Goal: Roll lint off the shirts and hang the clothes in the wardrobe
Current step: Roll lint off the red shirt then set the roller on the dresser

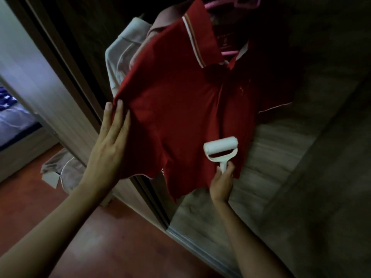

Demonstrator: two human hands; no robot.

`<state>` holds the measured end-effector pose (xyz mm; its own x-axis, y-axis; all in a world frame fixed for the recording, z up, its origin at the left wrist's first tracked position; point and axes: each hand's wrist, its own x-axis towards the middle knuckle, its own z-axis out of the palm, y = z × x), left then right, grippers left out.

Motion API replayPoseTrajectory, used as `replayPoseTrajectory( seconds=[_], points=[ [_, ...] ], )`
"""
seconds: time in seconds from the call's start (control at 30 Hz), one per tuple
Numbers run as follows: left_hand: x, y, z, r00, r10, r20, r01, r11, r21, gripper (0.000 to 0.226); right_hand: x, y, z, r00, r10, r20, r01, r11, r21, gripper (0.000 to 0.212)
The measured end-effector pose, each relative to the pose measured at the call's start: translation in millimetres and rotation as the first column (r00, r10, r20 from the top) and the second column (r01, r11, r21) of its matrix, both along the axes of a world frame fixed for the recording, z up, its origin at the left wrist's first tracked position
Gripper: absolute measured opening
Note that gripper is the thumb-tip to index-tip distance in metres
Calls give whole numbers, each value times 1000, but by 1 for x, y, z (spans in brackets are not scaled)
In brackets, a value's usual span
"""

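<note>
A red polo shirt [180,101] with a white-striped collar hangs on a pink hanger [228,53] against the wardrobe door. My left hand [108,145] grips the shirt's left edge at the sleeve and pulls the cloth out flat. My right hand [221,183] is closed on the handle of a white lint roller [220,147], whose roll lies against the lower front of the shirt.
A pale beige garment [122,57] hangs behind the red shirt, and its lower part [64,171] shows near the floor. The wood-grain wardrobe door [281,157] fills the right. The dark open wardrobe [84,37] is at upper left. Red-brown floor [100,237] lies below, a bed [12,117] far left.
</note>
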<state>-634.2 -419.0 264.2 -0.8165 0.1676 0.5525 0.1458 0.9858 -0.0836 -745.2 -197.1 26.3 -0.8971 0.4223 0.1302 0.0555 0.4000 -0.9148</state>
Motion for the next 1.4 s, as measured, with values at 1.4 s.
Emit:
replayPoseTrajectory(
  seconds=[1.4],
  points=[
    [48,75,-68,713,-701,24,566,595,570,44,263,19,127,923,-385,-26,386,922,41,20]
  ],
)
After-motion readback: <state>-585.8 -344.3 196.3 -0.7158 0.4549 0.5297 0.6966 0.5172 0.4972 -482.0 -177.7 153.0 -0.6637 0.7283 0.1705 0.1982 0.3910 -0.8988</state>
